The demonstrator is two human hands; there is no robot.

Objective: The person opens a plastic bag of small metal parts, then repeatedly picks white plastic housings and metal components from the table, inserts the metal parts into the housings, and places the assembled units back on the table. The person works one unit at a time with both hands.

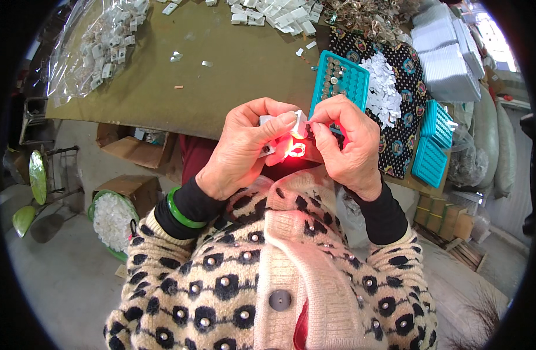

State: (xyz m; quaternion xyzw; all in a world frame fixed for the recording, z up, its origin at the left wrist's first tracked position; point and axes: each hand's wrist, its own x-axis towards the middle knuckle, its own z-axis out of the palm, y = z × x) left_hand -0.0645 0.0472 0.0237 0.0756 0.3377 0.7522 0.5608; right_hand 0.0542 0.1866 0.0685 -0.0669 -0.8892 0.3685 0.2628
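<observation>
Above the table's near edge, my left hand is closed around a small white plastic case. Red light glows brightly just below the case, beside the left fingers, and tints both hands. My right hand has its thumb and forefinger pinched together at the case's right side. Whatever sits between those fingertips is too small to make out. To the right of the hands lies a teal tray with rows of round pockets, some filled with small round metallic pieces.
White flat pieces lie on a patterned cloth, near more teal trays. Loose white cases and a clear bag of parts occupy the table's far side. Stacked white trays stand at right; a filled basket at left.
</observation>
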